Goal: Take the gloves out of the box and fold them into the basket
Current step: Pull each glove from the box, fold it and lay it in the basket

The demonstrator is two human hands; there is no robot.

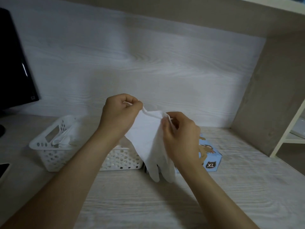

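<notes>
The white glove (148,142) hangs fingers-down over the counter (165,204) between basket (38,146) and box (212,156), its cuff pinched by left grip (118,113) and right grip (181,139). Limp as it is, it could slip either pinch, or fold crooked and unfurl.

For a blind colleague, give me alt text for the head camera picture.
The left hand and right hand pinch a white glove by its cuff, its fingers hanging down over a pale desk. A white perforated basket holding gloves stands to the left; a blue box marked XL lies behind the right hand.
</notes>
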